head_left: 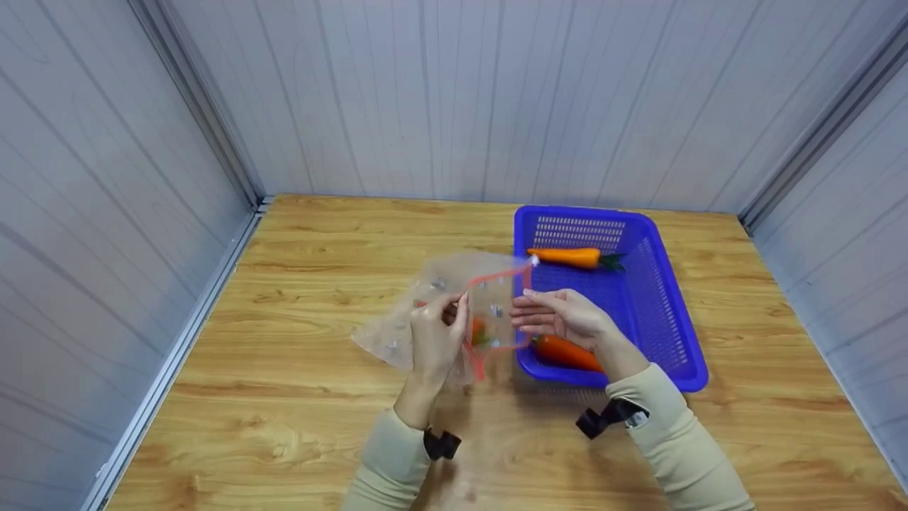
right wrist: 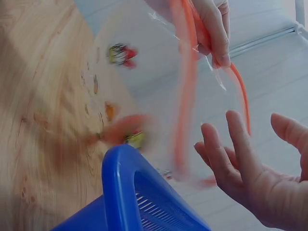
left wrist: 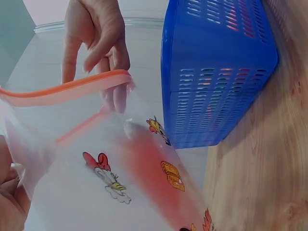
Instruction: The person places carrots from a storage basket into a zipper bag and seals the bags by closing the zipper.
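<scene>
A clear zip bag point(head_left: 397, 330) with an orange-red rim and small cartoon prints hangs open above the wooden table. My left hand point(head_left: 436, 337) pinches one side of its rim. The right hand point(head_left: 567, 316) is at the opposite side of the bag's mouth, fingers nearly straight and spread from the thumb; in the right wrist view those fingers point(right wrist: 236, 151) grip nothing. Inside the bag lies a blurred orange-red carrot point(left wrist: 154, 168), seen through the plastic. Under the right hand, a carrot point(head_left: 567, 353) lies in the blue basket point(head_left: 681, 312), partly hidden by the wrist.
Another carrot point(head_left: 567, 257), orange with green leaves, lies near the basket's back wall. The basket stands on the right part of the wooden table point(head_left: 305, 284). Pale panels point(head_left: 454, 99) enclose the table at the back and sides.
</scene>
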The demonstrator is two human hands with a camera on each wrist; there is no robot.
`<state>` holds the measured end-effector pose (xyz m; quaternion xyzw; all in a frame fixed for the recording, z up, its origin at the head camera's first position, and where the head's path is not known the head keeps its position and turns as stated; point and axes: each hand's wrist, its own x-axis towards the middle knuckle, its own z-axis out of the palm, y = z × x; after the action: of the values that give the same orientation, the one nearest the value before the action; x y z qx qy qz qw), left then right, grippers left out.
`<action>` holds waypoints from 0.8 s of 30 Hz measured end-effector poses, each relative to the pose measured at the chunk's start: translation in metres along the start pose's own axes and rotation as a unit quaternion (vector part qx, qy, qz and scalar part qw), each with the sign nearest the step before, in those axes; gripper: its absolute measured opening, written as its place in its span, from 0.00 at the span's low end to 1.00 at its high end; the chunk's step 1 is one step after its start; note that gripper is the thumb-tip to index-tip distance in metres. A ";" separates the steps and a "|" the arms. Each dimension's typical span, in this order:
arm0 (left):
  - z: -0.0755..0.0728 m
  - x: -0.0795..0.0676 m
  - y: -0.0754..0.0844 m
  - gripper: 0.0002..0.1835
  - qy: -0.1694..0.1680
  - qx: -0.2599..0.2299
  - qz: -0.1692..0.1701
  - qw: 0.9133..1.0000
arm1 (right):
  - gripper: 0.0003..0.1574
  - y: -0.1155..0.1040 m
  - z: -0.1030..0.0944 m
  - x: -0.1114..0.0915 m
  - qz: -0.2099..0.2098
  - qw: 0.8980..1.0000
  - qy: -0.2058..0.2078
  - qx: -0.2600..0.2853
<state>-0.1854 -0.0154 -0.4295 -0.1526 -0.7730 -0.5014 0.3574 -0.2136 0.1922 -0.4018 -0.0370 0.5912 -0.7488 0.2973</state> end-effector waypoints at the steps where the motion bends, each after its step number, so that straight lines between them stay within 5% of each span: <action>1: 0.000 0.000 -0.001 0.05 0.002 0.002 0.004 1.000 | 0.33 0.000 -0.001 -0.001 -0.003 1.000 -0.002 -0.005; 7: 0.000 0.000 -0.003 0.06 0.004 0.001 0.012 1.000 | 0.31 0.001 -0.010 -0.007 -0.011 1.000 0.003 -0.026; 24: 0.000 -0.002 -0.002 0.06 -0.006 0.006 0.002 1.000 | 0.29 0.018 -0.061 -0.004 0.007 0.989 0.114 -0.098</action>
<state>-0.1854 -0.0157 -0.4324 -0.1551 -0.7778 -0.4954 0.3543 -0.2283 0.2442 -0.4350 0.0238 0.6919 -0.6844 0.2287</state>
